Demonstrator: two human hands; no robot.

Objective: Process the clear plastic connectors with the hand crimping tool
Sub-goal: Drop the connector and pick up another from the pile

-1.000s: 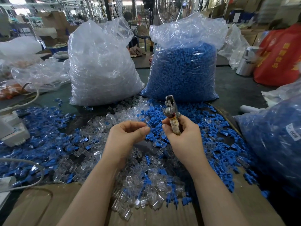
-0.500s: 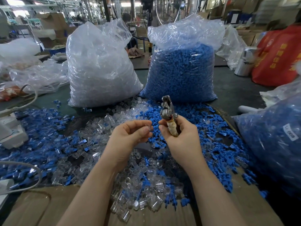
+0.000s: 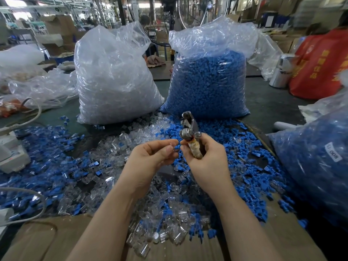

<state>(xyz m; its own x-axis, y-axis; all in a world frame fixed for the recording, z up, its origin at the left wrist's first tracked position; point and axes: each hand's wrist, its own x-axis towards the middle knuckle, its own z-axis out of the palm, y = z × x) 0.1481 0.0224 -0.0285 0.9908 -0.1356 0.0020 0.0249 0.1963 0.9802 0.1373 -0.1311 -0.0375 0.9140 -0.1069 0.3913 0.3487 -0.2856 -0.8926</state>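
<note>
A dark green table [image 3: 267, 102] carried everything, with brown cardboard [image 3: 37, 242] laid over its near edge. Toward the far edge stood two tall plastic sacks side by side, just apart: the left sack [image 3: 114, 76] packed with clear pieces, the right sack [image 3: 207, 81] filled with blue pieces under a crumpled clear top. A third bag of blue pieces [image 3: 316, 166] slumped at the right edge, a white label on its side. Across the middle of the table, from the sacks down onto the cardboard, lay a loose spread of clear plastic connectors [image 3: 160, 219] mixed with blue caps [image 3: 235, 140], the blue ones thickest toward the left and right edges. At the left edge sat a white device [image 3: 11, 157] with a grey cable [image 3: 35, 113] curving off it. Above the middle of the spread, the right hand [image 3: 207, 159] had its fingers curled round the wrapped handle of the hand crimping tool [image 3: 190, 132], the metal head pointing up and away. Just beside it, the left hand [image 3: 150, 157] pinched a small clear connector [image 3: 170, 147] between thumb and forefinger, close to the tool's pivot; whether the two touched could not be told.
</note>
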